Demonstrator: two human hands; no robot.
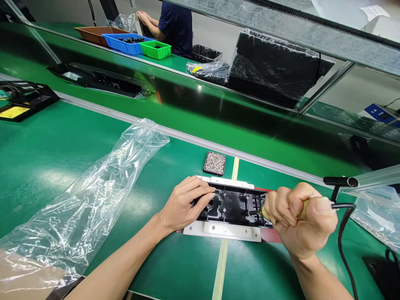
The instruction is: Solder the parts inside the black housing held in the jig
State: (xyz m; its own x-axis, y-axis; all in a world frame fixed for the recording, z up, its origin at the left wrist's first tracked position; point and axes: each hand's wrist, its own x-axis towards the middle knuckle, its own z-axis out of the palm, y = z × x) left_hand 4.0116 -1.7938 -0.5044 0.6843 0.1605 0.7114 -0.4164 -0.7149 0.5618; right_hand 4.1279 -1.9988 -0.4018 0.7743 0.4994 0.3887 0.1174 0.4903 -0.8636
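Observation:
A black plastic housing (233,206) lies in a white fixture (231,230) on the green bench. My left hand (190,202) rests on the housing's left end, fingers bent together over its edge; whether they pinch anything is hidden. My right hand (296,214) is wrapped round a yellowish corded tool (266,211) at the housing's right end. A black cable (342,233) runs from the tool. Just behind the fixture sits a small square tray of screws (215,163).
A clear plastic bag (103,187) covers much of the bench's left side. A metal rail (193,146) crosses behind the fixture. At right are a black tube holder (339,182) and another bag (379,212). Beyond the divider, a person (175,27) works near colored bins (156,50).

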